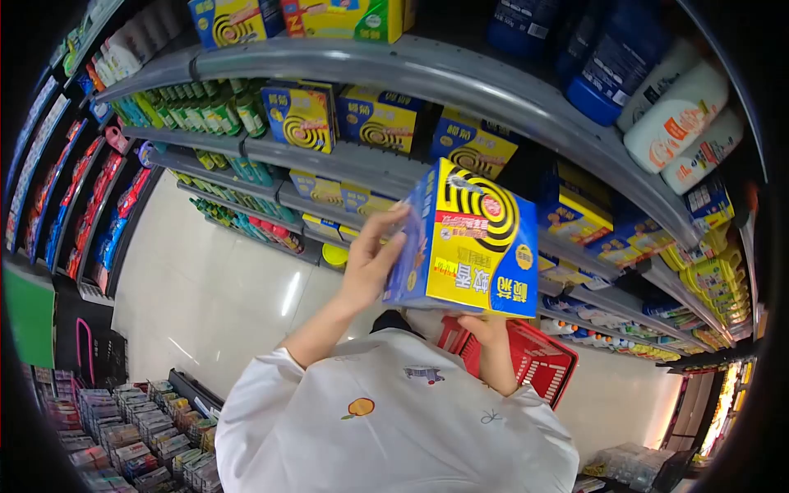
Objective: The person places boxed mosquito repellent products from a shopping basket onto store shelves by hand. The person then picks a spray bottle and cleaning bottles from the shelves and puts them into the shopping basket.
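A blue and yellow box with a black spiral print [472, 246] is held up in front of the shelves, its printed face turned to the camera. My left hand [374, 259] grips its left side, fingers and thumb against the blue cardboard. Under the box's near edge is my right hand [485, 329], its thumb side showing and the other fingers hidden by the box. A red basket [538, 361] is beside and behind my right forearm.
Shelves [362, 70] curve across the view, holding similar spiral-print boxes [378, 119], green bottles [214, 115] and white bottles [678, 123]. Hanging packets [107, 205] are at the far left. Small packaged goods [140, 427] stand in racks at the lower left.
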Demonstrator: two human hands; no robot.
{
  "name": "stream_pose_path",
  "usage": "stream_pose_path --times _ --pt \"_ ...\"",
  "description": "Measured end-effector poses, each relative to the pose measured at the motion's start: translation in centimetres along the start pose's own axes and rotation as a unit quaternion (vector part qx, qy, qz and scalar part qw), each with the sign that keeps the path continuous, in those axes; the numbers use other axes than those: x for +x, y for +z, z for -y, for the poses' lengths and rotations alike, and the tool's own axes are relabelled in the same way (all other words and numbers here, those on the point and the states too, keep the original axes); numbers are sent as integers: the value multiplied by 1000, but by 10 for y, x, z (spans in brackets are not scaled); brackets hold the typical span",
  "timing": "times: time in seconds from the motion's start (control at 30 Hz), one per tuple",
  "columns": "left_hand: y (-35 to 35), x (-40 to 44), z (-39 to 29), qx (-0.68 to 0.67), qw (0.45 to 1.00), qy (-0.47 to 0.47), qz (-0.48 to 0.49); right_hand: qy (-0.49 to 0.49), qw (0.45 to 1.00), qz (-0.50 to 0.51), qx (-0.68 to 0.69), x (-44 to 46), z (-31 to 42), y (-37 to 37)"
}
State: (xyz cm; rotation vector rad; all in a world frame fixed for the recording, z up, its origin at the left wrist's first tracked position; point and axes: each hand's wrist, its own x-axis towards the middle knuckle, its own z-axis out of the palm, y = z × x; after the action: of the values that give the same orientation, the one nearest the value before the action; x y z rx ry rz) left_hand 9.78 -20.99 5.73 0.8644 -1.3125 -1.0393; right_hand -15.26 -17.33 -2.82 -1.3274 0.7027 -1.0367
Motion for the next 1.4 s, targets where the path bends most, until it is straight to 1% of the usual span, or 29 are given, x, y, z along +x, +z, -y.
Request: stream_pose_path --times 0.07,0.1,0.13,0.17,0.23,0.27,0.37,0.4,0.43,0.5,0.53,0.6,0.63,0.7,0.73,0.8,0.9,1.0,1.03,1.1,1.13,1.23,1.27,1.37,1.4 --pt "8 27 1 -124 989 5 79 -13 999 -43 -23 21 10 -12" --pt "12 40 0 -188 975 4 121 -18 997 -62 -37 28 10 -22" --pt "12 53 8 -194 965 13 175 -54 994 -47 -76 36 22 -25" --pt "13 63 12 -171 963 43 202 -92 988 -33 -119 46 36 -30" --pt "19 78 15 -130 954 103 252 -115 980 -42 -156 58 44 -40" --pt "17 84 18 -102 953 99 267 -118 977 -44 -175 58 46 -43" --pt "25 89 19 -19 969 91 228 -56 970 -61 -227 59 51 -51" --pt "24 94 19 7 969 112 220 -47 976 -67 -203 62 41 -54" --pt "23 98 20 33 969 112 218 -72 952 -88 -286 65 35 -57" --pt "19 102 22 85 967 104 214 -76 902 -40 -422 70 37 -73" --pt "18 104 21 95 968 104 208 -14 962 -78 -263 70 31 -73" --pt "16 109 16 118 968 106 197 10 978 -105 -183 76 40 -72" --pt "15 111 15 157 961 124 192 23 982 -118 -142 78 46 -70" --pt "13 117 13 234 942 163 179 -4 973 -136 -187 86 51 -69" --pt "12 121 13 234 942 163 178 -18 967 -144 -211 91 54 -68" --pt "11 129 13 235 942 162 177 -25 961 -181 -205 102 68 -62" --pt "13 138 2 202 960 116 155 -31 963 -153 -218 110 78 -67" --pt "14 140 2 199 962 119 146 -32 963 -136 -230 116 86 -67" --pt "13 141 2 195 963 118 144 -16 971 -136 -195 116 81 -73" --pt "11 145 5 217 952 128 174 14 982 -138 -125 116 70 -85" --pt "9 145 6 228 946 132 187 12 987 -148 -61 116 62 -90" --pt "7 154 2 237 940 117 215 -81 978 -193 8 125 55 -82" --pt "6 156 0 236 939 126 215 -124 973 -168 -100 128 61 -78" --pt "4 164 0 246 935 139 215 -142 958 -172 -179 140 81 -61" --pt "2 167 1 258 931 147 210 -128 956 -182 -191 143 82 -64"
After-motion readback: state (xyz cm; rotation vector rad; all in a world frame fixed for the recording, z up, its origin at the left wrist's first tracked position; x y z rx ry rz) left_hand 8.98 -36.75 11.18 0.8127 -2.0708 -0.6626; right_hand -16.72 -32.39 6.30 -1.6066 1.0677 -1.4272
